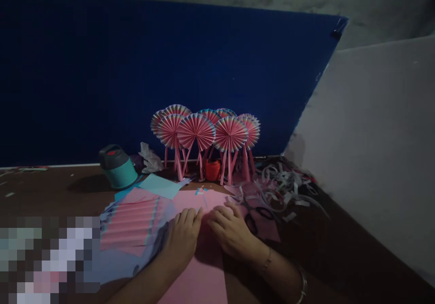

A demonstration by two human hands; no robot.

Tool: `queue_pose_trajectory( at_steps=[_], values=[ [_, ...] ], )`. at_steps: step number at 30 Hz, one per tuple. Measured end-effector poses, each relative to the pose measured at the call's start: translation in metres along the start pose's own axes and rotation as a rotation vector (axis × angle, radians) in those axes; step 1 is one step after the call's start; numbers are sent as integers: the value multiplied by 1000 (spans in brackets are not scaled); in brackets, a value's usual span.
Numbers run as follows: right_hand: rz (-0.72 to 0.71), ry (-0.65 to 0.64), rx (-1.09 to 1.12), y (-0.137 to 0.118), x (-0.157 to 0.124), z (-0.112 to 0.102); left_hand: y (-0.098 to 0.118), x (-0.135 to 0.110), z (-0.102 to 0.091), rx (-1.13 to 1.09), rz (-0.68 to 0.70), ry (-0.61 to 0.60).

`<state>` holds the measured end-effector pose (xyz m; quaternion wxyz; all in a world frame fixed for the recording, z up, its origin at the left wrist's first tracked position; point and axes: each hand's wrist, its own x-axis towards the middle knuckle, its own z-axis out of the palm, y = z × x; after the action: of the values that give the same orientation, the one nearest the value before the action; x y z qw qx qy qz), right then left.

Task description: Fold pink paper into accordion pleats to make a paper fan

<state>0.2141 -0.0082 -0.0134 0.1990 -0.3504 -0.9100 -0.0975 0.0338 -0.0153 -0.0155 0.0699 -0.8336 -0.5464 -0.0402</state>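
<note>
Both hands meet over a long pink sheet of paper (200, 286) on the table. The fingers of my left hand (185, 231) are bent together and press on the paper. Beside it, my right hand (229, 231) curls its fingers onto the same paper, a bracelet and a bangle on that wrist. What lies under the fingertips is partly hidden. Left of my hands, a pleated pink paper (131, 222) with blue-white edges rests on other sheets. Dark-handled scissors (251, 222) lie just right of my right hand.
Several pink paper fans (196, 132) on paper legs stand behind, around a small red container (213, 170). A teal jar with a dark lid (118, 170) and light-blue paper (161, 186) are to the left. Paper strips (288, 186) pile up right. A blue board (152, 68) rises behind.
</note>
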Motion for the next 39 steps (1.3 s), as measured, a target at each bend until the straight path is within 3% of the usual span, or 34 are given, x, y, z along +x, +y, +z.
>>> queue_pose_trajectory(
  at_steps=[3, 9, 15, 19, 29, 39],
  values=[
    [11, -112, -2, 2, 3, 0, 3, 0, 2, -4, 1, -78],
    [4, -146, -24, 2, 2, 1, 0, 0, -2, -135, 40, -147],
    [35, -224, 1, 9, 2, 3, -16, 0, -5, -356, 50, -53],
    [38, -273, 39, 13, 2, 1, -24, -2, -8, -340, 47, -54],
    [116, -288, 220, 19, -2, -2, -35, -2, -26, -393, 57, -192],
    [235, -292, 271, 21, 2, 2, -41, -2, -16, -426, 16, -176]
  ],
)
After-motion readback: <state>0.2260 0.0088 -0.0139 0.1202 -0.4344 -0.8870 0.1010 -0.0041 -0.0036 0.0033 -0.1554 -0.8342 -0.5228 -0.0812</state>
